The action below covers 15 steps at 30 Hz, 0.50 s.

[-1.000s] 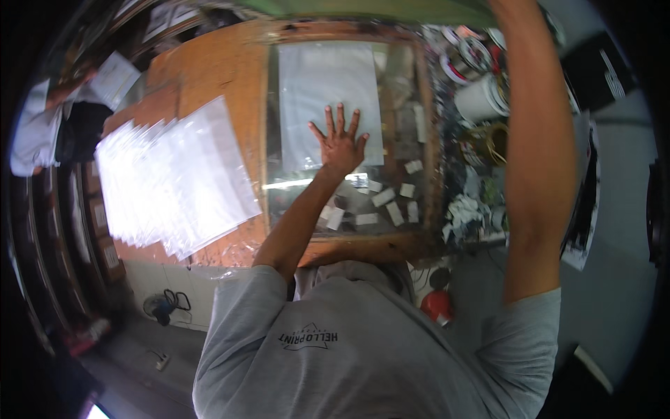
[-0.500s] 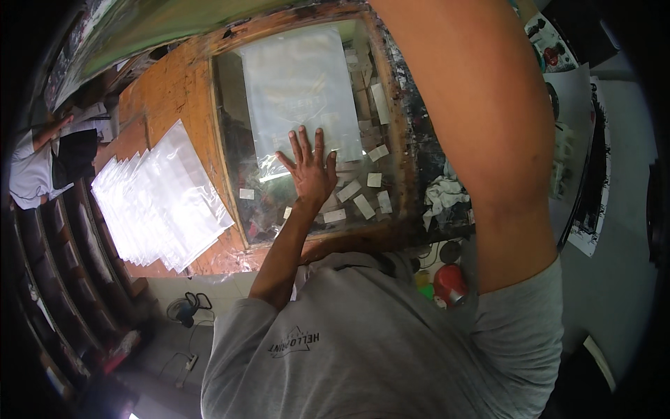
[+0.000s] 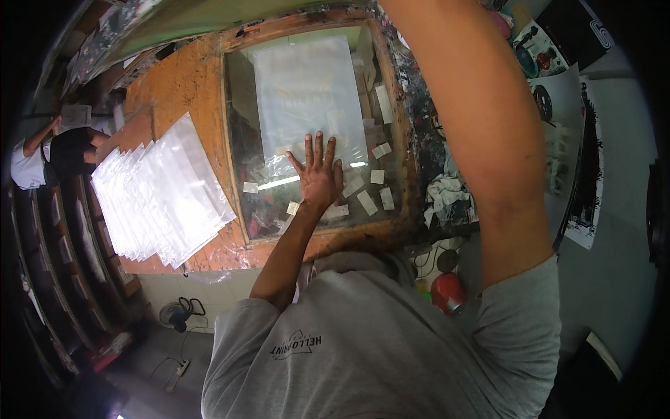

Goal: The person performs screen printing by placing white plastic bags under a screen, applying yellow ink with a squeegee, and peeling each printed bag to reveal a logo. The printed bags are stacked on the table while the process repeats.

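Observation:
A clear plastic bag [image 3: 310, 87] lies flat on the glass panel [image 3: 272, 216] set in a worn wooden frame. My left hand [image 3: 319, 174] rests with fingers spread over the bag's near edge. Pale small tape pieces [image 3: 366, 203] are scattered over the glass around that hand. My right arm reaches up past the top edge of the picture, so the right hand is out of sight. To the left, a fanned stack of clear plastic bags [image 3: 164, 195] lies on the wooden tabletop [image 3: 178, 91].
Crumpled white cloth [image 3: 447, 192] sits right of the frame on a paint-stained surface. A green-edged screen [image 3: 174, 28] spans the far side. At the far left a person [image 3: 35, 164] is near dark shelving [image 3: 63, 265]. A red rounded object [image 3: 447, 292] stands below the table.
The view has shifted slightly, so the table and bags sit a little differently in it. My left hand stays spread on the bag's near edge; my right arm stays raised.

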Available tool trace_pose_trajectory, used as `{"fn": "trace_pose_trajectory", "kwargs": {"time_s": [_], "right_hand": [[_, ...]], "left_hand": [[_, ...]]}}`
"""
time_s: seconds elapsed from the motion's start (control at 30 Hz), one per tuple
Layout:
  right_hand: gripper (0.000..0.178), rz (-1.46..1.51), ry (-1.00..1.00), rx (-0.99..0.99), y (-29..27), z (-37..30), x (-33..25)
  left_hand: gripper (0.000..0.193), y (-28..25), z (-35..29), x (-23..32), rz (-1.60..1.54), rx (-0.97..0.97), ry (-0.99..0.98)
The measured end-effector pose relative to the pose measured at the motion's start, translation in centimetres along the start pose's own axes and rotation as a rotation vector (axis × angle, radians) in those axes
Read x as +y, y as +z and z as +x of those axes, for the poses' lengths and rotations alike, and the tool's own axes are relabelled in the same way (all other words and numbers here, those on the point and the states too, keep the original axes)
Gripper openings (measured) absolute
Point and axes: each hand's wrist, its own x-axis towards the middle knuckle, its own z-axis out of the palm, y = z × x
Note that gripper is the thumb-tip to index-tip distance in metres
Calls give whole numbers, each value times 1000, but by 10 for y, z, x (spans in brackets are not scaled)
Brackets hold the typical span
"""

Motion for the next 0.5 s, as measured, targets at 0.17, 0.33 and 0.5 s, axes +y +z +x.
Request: {"fn": "trace_pose_trajectory", "kwargs": {"time_s": [0.17, 0.33, 0.5], "right_hand": [[56, -31, -85, -50, 12, 14, 19], [55, 20, -50, -240, -3, 9, 13], [53, 0, -99, 78, 23, 12, 15]], "left_hand": [[60, -4, 0, -2, -22, 8, 30], [60, -3, -5, -7, -34, 29, 68], [65, -6, -5, -8, -108, 33, 57]]}}
